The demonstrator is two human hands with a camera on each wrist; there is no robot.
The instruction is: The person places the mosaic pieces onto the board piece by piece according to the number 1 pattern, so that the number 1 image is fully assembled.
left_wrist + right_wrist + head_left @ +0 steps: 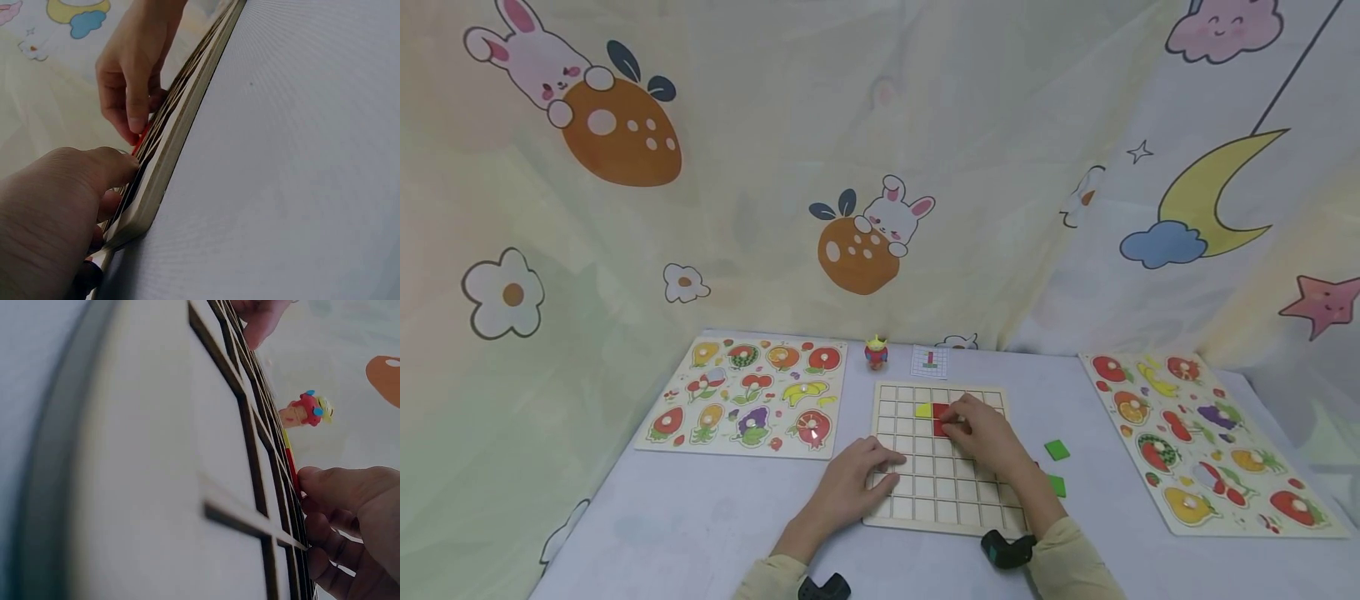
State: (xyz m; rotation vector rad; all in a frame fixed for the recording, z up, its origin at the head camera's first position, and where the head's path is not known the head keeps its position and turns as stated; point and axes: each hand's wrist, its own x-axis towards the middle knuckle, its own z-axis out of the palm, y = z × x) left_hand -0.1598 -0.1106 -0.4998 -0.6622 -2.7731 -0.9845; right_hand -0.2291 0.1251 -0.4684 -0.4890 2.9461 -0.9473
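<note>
A pale wooden board with a square grid (925, 487) lies in front of me. Toward its far side, a yellow square tile (923, 410) sits beside red square tiles (939, 409). My right hand (981, 433) pinches at a red tile with thumb and fingertips, which partly cover it. In the right wrist view, the thumb (315, 481) meets the red edge. My left hand (853, 479) rests on the board's left edge, fingers reaching over the grid. Two green tiles (1057, 450) lie on the table right of the board, with a bit of red half hidden by the right forearm.
Fruit puzzle boards lie at left (741, 400) and right (1210, 450). Behind the grid stand a small toy figure (876, 353) and a card with a coloured grid pattern (929, 362). A printed cloth (760, 167) hangs behind the table. Black devices (1007, 550) sit at both wrists.
</note>
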